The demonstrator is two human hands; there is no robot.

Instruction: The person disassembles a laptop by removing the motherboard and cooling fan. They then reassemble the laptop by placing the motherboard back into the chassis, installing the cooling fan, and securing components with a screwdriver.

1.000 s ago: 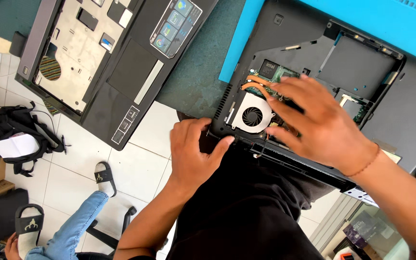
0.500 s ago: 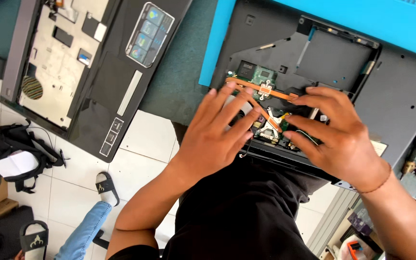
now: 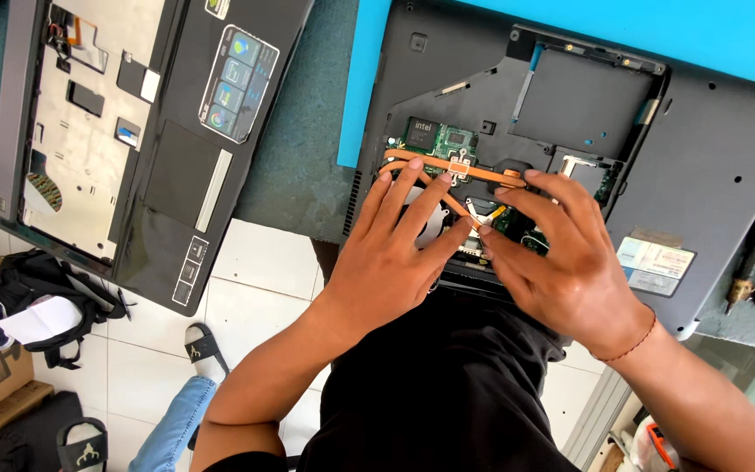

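Both hands, left hand (image 3: 399, 245) and right hand (image 3: 561, 253), press spread fingers on the copper heat pipe (image 3: 447, 166) inside the opened laptop base (image 3: 701, 149); the cooling assembly looks seated, with reassembly remaining.

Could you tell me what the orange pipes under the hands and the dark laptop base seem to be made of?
The thin orange pipes look like copper: warm metallic sheen, bent tubing. The dark grey laptop base looks like matte moulded plastic, though that is uncertain. Both hands, left hand and right hand, rest on the pipes.

Head view, steeply down, close
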